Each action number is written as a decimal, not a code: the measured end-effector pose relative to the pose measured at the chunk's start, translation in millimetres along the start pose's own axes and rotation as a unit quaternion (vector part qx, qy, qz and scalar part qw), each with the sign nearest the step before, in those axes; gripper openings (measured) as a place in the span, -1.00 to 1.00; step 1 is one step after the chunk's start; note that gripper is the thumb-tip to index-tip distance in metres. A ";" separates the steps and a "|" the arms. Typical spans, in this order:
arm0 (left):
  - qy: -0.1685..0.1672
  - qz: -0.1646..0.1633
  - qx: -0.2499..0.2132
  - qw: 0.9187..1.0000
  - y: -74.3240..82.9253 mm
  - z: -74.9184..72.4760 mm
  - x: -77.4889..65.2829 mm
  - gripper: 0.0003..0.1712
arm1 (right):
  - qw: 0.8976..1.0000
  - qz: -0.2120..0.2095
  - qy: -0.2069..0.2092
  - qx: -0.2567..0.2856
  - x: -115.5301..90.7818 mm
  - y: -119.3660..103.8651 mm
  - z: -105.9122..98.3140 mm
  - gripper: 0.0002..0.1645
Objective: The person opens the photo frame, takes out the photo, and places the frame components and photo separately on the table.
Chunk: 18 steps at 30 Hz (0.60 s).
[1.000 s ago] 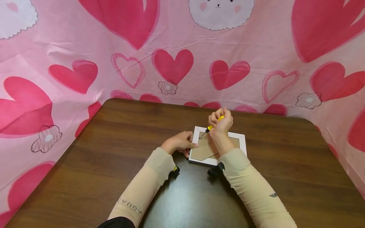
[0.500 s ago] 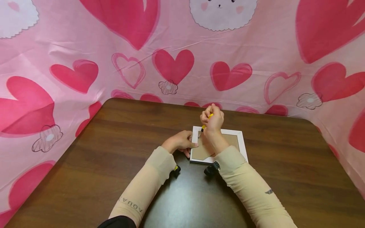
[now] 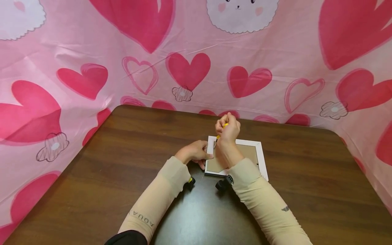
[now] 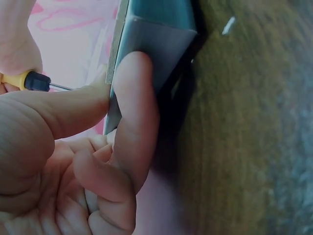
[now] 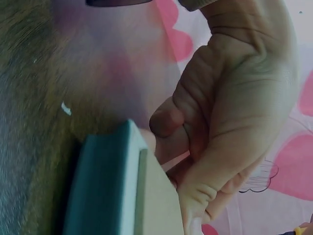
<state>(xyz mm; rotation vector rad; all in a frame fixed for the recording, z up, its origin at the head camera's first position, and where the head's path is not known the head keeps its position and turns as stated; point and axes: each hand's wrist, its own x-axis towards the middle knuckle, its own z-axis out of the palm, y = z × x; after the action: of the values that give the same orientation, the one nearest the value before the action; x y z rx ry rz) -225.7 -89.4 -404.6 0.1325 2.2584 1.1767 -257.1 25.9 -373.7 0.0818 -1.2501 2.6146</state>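
A white-bordered picture frame (image 3: 261,154) lies on the table with its brown backing board (image 3: 246,153) facing up. My left hand (image 3: 196,151) grips its left edge, thumb on top; in the left wrist view a finger (image 4: 137,93) presses the frame's side. My right hand (image 3: 229,131) holds a screwdriver (image 4: 36,82) with a yellow handle, black collar and thin metal shaft. The shaft points down at the frame's upper left inner edge; its tip is hidden behind my left thumb in the left wrist view. In the right wrist view, my left hand (image 5: 230,112) pinches the frame (image 5: 129,181).
The dark wooden table (image 3: 147,136) spreads around the frame. Behind it hangs a pink cloth (image 3: 214,44) with hearts. A small white scrap (image 4: 228,25) lies on the table near the frame. Each wrist carries a black camera (image 3: 222,184).
My right hand has shifted left with the screwdriver, which stands steeper than a second ago. My left hand keeps its hold at the frame's left edge.
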 end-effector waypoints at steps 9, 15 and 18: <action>-0.003 0.002 -0.003 1.000 -2.1 2.5 0.2 -0.76 | 1.000 0.012 0.019 0.017 2.7 -3.7 -6.0 -0.37; -0.002 0.005 -0.012 1.000 -4.0 3.9 0.2 -0.75 | 0.999 0.022 -0.003 0.024 4.9 -7.6 -11.7 -0.37; 0.002 0.009 -0.016 1.000 -5.7 4.0 -0.5 -0.72 | 0.999 0.034 -0.011 0.027 6.3 -9.5 -14.2 -0.38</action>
<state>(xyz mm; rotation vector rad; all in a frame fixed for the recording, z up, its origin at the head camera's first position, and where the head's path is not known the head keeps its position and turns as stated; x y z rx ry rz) -222.2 -90.2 -410.6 0.1390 2.2449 1.2217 -260.2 43.8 -374.4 0.0785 -1.2088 2.7122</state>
